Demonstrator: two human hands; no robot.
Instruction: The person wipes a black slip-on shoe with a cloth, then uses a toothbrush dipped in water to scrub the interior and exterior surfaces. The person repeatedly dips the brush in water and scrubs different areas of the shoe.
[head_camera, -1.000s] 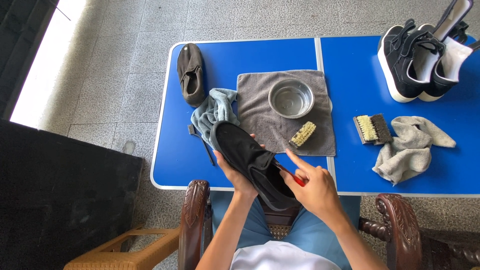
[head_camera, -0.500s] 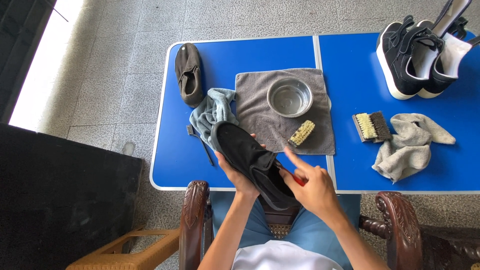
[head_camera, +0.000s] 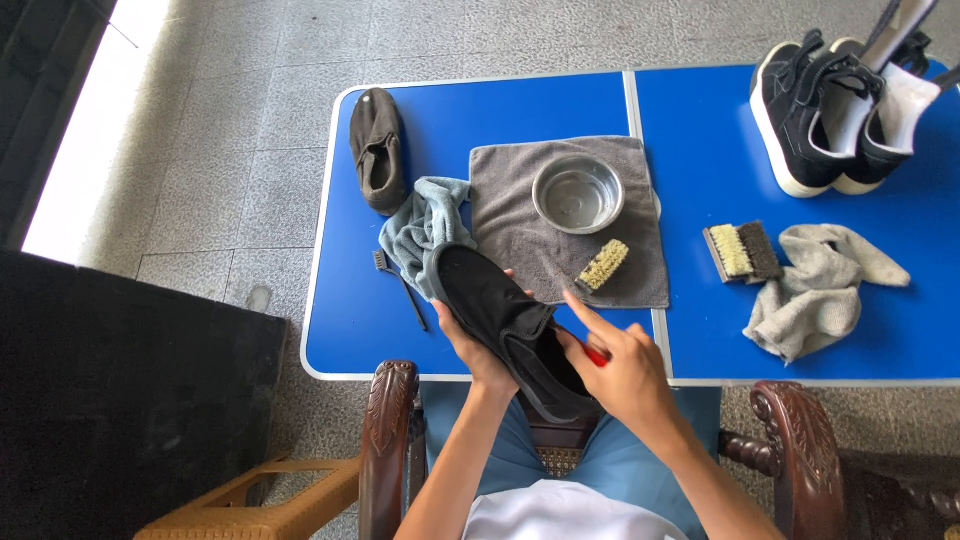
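Observation:
My left hand (head_camera: 478, 352) grips a black slip-on shoe (head_camera: 500, 315) from below, holding it tilted over the near edge of the blue table (head_camera: 360, 330). My right hand (head_camera: 618, 368) rests against the shoe's opening, index finger stretched out, with a small red object (head_camera: 597, 355) pinched in its fingers. A light blue-grey cloth (head_camera: 420, 228) lies just beyond the shoe's toe. The matching dark shoe (head_camera: 378, 148) lies at the table's far left.
A grey towel (head_camera: 520, 240) carries a metal bowl (head_camera: 577, 193) and a small bristle brush (head_camera: 602, 265). A thin dark brush (head_camera: 400, 285) lies left. On the right: a wooden brush (head_camera: 742, 250), a grey rag (head_camera: 820, 285), two black sneakers (head_camera: 830, 110). Carved chair arms (head_camera: 390, 430) flank me.
Both hands and the black shoe have stayed almost still; the view only shifted slightly.

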